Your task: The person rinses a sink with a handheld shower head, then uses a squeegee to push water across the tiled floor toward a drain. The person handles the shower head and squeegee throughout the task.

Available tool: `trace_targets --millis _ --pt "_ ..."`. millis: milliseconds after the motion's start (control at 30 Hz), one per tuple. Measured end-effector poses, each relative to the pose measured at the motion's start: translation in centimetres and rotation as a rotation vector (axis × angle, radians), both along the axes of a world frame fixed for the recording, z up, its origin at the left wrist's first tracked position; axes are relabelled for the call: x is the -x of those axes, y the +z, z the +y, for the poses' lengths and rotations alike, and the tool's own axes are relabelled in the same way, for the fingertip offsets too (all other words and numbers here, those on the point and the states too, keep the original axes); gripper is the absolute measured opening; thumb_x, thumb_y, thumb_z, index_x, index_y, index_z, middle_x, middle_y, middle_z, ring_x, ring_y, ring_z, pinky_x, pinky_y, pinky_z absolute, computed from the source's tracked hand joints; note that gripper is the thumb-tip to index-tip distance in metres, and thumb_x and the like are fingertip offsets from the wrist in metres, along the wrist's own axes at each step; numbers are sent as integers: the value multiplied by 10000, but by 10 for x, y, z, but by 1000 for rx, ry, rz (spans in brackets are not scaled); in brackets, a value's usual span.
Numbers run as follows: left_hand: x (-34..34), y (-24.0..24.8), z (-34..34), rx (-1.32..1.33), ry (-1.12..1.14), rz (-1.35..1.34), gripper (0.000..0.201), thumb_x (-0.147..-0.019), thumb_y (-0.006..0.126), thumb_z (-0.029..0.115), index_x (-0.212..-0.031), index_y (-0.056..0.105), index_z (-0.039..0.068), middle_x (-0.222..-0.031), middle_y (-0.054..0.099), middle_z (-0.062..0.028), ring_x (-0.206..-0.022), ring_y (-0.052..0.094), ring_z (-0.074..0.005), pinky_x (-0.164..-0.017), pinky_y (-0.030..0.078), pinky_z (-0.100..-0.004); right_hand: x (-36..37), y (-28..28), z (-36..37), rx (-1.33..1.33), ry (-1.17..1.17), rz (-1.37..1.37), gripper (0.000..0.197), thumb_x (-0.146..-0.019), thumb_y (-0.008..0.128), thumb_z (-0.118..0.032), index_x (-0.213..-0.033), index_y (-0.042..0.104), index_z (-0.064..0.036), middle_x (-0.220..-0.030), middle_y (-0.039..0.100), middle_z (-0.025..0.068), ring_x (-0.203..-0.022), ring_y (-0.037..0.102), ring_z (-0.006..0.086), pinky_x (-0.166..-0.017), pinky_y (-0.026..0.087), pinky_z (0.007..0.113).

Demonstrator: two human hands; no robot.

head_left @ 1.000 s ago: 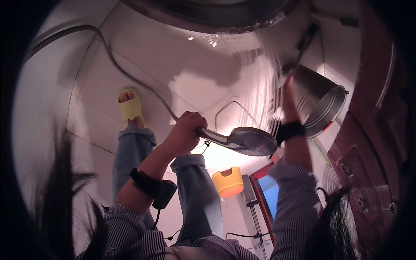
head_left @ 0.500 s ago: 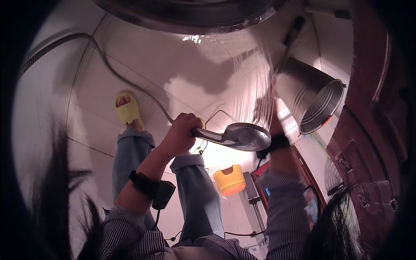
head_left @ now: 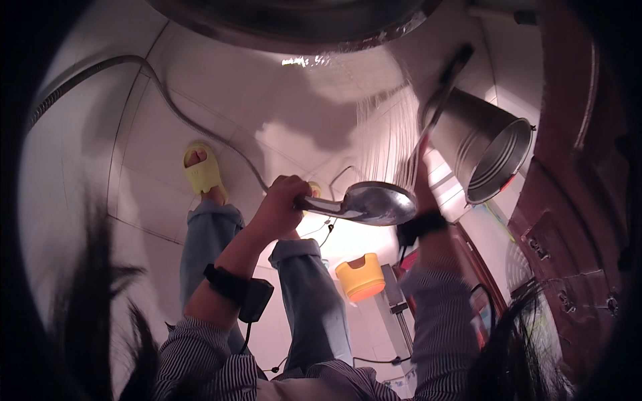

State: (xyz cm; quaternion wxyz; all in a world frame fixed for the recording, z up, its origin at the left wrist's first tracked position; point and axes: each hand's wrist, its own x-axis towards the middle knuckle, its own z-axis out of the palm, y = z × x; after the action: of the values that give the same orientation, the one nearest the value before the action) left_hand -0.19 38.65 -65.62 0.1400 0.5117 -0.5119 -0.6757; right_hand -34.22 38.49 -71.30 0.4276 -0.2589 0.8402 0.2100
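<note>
My left hand (head_left: 286, 202) is closed around the handle of a silver shower head (head_left: 380, 202). Fine jets of water (head_left: 384, 127) run between its face and the upper part of the view. A grey metal hose (head_left: 194, 123) leads from the handle to the left. My right hand (head_left: 420, 170) is beyond the shower head, partly veiled by the spray and blurred. From it a long thin-handled tool (head_left: 435, 123) with a dark end slants up to the right; the fingers seem wrapped around its handle. A metal bucket (head_left: 468, 137) is right beside that hand, its mouth facing me.
A large dark wet rim (head_left: 294, 37) crosses the top. Dark red panelling (head_left: 568, 247) stands at the right. Below the shower head is a yellow-orange container (head_left: 360, 275), with thin black cables (head_left: 381, 361) nearby. My yellow slipper (head_left: 202, 170) rests on the pale tiles (head_left: 144, 167).
The shower head has shifted slightly up and left in the view. The dark-ended tool has tilted and its end sits a little lower. Water keeps running.
</note>
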Motion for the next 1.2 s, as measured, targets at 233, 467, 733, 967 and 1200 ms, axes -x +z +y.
trace_targets --millis 233,467,733,967,1200 --pt "1 2 -4 38 19 44 250 -560 559 -91 -758 507 52 -776 525 -84 -830 487 -304 -715 408 -362 -34 64 75 69 -92 -68 552 -826 506 -97 -1209 109 -109 -717 600 145 -612 607 258 -514 482 386" --pt "-5 -1 8 49 -40 39 254 -572 559 -96 -770 512 57 -784 531 -80 -822 491 -303 -705 406 -356 24 -16 -34 402 -602 -161 106 -816 512 -83 -870 466 -5 -652 550 105 -569 577 208 -454 467 349" --pt "0 3 -3 59 -16 37 246 -577 571 -88 -769 522 56 -802 540 -81 -845 498 -303 -731 411 -365 -1 40 92 170 -147 -87 173 -814 523 -116 -950 484 -17 -657 569 90 -590 596 204 -475 480 355" --pt "-5 -2 7 32 -58 -2 235 -590 574 -85 -772 531 56 -803 542 -80 -851 499 -307 -726 417 -361 108 -34 -91 403 -455 -135 218 -811 532 -133 -992 489 -20 -654 581 95 -586 607 211 -482 488 360" --pt "-3 2 -1 24 -42 20 240 -576 565 -80 -768 528 59 -798 538 -83 -849 489 -314 -732 411 -364 -24 38 125 165 11 -167 283 -817 535 -154 -1043 472 4 -652 591 131 -571 615 242 -481 502 375"
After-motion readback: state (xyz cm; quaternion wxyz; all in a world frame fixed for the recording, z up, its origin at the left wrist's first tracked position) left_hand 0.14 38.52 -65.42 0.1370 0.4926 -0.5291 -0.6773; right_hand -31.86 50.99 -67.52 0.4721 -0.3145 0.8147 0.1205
